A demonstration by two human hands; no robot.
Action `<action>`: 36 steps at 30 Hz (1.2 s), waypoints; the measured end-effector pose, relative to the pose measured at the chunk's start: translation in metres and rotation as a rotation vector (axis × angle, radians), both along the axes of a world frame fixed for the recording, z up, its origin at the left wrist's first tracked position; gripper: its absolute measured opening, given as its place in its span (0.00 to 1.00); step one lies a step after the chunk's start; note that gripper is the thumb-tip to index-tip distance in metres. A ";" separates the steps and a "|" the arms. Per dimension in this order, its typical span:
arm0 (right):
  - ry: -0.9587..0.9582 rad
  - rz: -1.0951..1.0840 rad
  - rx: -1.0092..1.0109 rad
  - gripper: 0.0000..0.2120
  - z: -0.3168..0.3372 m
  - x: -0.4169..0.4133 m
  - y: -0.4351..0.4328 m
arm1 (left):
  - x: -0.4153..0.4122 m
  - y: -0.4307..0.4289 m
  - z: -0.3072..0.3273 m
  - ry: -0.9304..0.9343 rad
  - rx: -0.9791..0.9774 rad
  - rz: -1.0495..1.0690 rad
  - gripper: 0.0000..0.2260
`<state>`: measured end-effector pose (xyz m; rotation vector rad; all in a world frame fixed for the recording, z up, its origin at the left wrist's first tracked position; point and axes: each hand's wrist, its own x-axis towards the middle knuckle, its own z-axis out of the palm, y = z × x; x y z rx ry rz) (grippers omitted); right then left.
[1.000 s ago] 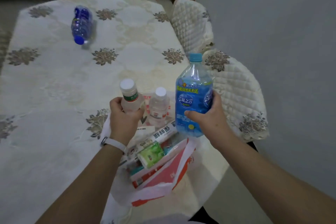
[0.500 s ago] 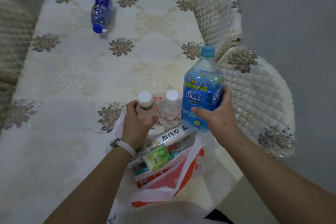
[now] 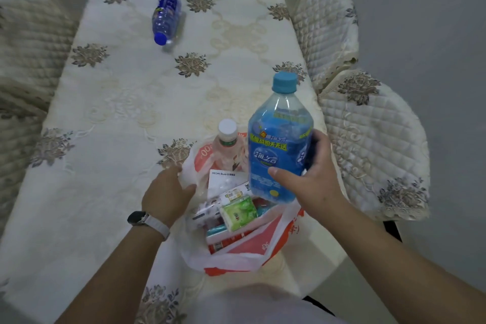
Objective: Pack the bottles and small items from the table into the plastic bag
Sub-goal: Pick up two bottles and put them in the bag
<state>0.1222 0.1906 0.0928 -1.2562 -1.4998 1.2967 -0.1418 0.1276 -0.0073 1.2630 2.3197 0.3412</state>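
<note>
Two hands work at the plastic bag [image 3: 249, 244].
Over its mouth the right hand [image 3: 307, 181] grips the big blue bottle [image 3: 278, 150]; the left hand [image 3: 168, 192] holds the bag's rim; a small bottle [image 3: 227, 144] stands inside.

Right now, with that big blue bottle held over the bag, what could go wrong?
The big blue bottle is tilted in the right hand; lowered, it might knock over the small white-capped bottle beside it.
It could crush the green packet lying in the plastic bag.
The left hand holds only one edge of the bag, so the mouth may sag shut.
</note>
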 end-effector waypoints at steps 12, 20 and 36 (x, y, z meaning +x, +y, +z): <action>-0.121 0.128 -0.021 0.38 -0.019 -0.070 -0.029 | -0.011 -0.011 0.042 -0.184 0.513 0.255 0.04; -0.060 0.147 -0.014 0.37 -0.056 -0.132 -0.037 | -0.013 -0.019 0.051 -0.359 0.606 0.295 0.05; -0.099 0.118 -0.128 0.40 -0.094 -0.157 -0.041 | -0.032 -0.018 0.050 -0.565 0.643 0.386 0.07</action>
